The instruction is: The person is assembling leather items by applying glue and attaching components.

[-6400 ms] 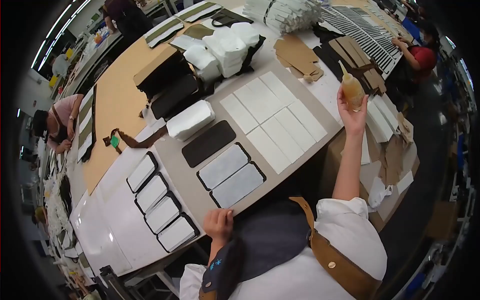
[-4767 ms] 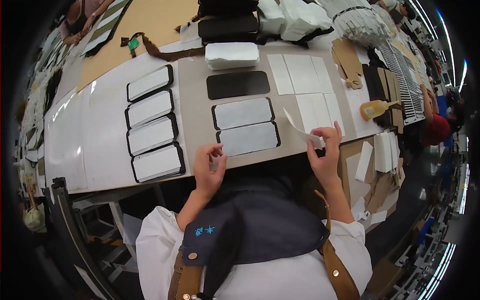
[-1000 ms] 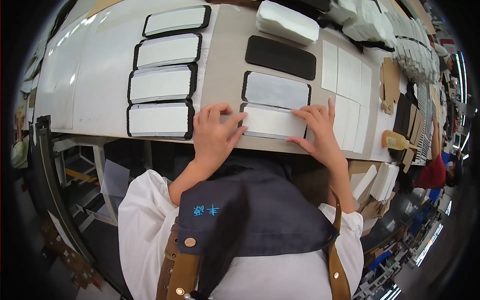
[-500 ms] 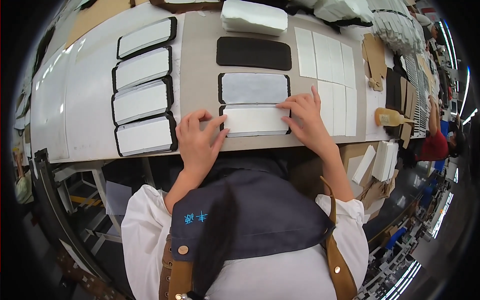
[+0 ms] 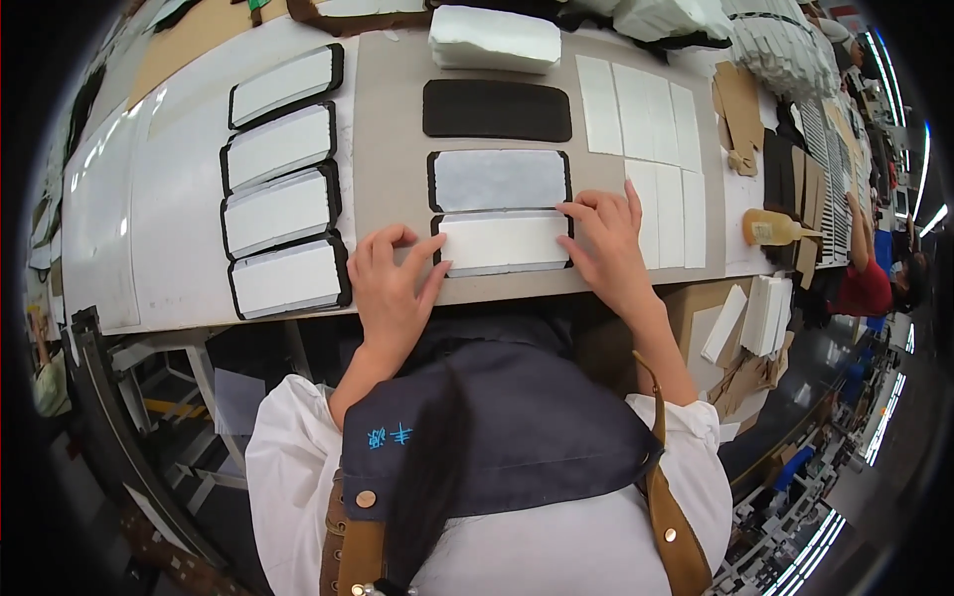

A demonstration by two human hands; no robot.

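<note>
White strip (image 5: 505, 239), fingertips (image 5: 433, 243) apparently at edges

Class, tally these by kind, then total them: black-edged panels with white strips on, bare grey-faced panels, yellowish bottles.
Black-edged panels with white strips on: 5 (4 in the left column, 1 between the left hand and right hand)
Bare grey-faced panel: 1
Yellowish bottle: 1
Total: 7
</note>
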